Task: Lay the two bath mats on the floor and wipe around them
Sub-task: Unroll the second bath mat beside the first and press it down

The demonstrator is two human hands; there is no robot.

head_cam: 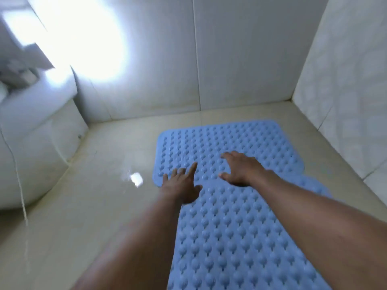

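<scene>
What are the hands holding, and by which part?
Nothing is held: the left hand and right hand are open, fingers spread, over the blue bath mats.

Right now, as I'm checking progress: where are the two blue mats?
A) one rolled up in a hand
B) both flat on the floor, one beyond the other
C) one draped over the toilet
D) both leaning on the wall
B: the far mat and the near mat lie flat on the floor, and the left hand and right hand hold nothing.
</scene>
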